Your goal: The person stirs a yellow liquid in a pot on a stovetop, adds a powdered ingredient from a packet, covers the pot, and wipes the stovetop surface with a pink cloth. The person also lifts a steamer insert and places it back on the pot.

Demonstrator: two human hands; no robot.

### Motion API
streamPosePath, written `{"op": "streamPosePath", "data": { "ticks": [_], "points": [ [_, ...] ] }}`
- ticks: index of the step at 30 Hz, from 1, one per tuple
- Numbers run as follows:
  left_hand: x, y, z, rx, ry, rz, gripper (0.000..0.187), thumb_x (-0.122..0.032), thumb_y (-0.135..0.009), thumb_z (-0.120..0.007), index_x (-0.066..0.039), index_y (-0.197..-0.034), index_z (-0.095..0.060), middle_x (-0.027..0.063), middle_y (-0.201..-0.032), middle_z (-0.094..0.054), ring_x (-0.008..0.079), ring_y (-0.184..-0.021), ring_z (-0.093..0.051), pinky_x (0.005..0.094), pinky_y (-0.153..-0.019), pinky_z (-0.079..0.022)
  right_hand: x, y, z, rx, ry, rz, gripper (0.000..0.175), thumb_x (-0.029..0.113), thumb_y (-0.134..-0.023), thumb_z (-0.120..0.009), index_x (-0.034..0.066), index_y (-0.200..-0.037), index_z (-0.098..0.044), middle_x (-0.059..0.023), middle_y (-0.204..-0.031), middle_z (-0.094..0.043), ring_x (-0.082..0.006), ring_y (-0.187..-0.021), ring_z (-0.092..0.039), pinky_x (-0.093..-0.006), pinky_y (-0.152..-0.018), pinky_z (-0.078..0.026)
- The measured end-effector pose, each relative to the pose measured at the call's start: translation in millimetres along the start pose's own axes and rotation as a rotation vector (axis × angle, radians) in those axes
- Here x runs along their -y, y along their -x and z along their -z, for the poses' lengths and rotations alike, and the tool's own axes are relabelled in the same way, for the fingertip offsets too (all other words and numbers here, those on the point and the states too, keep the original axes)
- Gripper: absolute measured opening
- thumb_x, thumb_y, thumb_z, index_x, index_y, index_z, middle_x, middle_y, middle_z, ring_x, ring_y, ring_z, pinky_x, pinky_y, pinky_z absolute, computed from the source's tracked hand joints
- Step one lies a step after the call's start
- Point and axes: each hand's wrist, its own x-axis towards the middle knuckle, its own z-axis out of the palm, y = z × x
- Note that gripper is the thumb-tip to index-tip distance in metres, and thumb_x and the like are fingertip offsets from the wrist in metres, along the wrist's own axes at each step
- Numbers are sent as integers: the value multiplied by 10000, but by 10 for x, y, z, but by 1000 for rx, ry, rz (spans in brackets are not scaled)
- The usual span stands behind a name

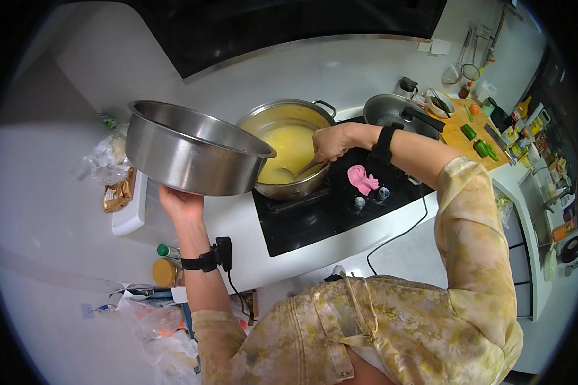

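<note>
My left hand (182, 204) is under a large stainless steel basin (192, 159), holding it up, tilted with its rim lower on the right beside a pot. The fingers beneath the basin are mostly hidden. My right hand (332, 143) grips a metal ladle (308, 168), whose bowl dips into pale yellow liquid (289, 144). That liquid is in a two-toned metal pot (291, 189) on the left burner of a black glass hob (289, 231). A crumpled pink cloth (362, 179) lies on the hob by two knobs.
A lidded frying pan (390, 113) stands right of the pot. Beyond it, a wooden cutting board (491, 163) holds green peppers and a knife (498, 139). Plastic bags (108, 159) and jars (164, 273) are at left. Black cables hang from both wristbands before the counter.
</note>
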Motion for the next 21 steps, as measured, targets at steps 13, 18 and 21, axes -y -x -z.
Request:
{"op": "streamPosePath", "data": {
  "ticks": [13, 18, 21],
  "points": [
    [-220, 6, 72, 10, -62, -72, 453, -353, -1027, -410, -88, -1369, -543, 72, -1376, -591, 270, -1277, -549, 500, -1071, -439, -369, 320, 198, -272, -727, 156, 242, 247, -975, -642, 20, -1033, -706, -1, -585, -506, -65, -411, -355, -257, -388, -257],
    [-207, 25, 4, 16, -39, -72, 457, -349, -1027, -418, -78, -1373, -541, 80, -1389, -584, 273, -1283, -548, 503, -1084, -437, -234, 806, 462, -766, 85, 380, 263, 182, -923, -661, 71, -1153, -727, -154, -919, -739, -278, -815, -710, -386, -711, -551],
    [-179, 21, -10, 36, -53, -49, 456, -348, -1029, -420, -79, -1378, -538, 82, -1388, -585, 273, -1283, -548, 498, -1086, -436, -85, 1118, 538, -686, 210, 276, 317, 168, -887, -683, 123, -1198, -723, -147, -1118, -722, -336, -1080, -664, -419, -924, -525]
  ]
}}
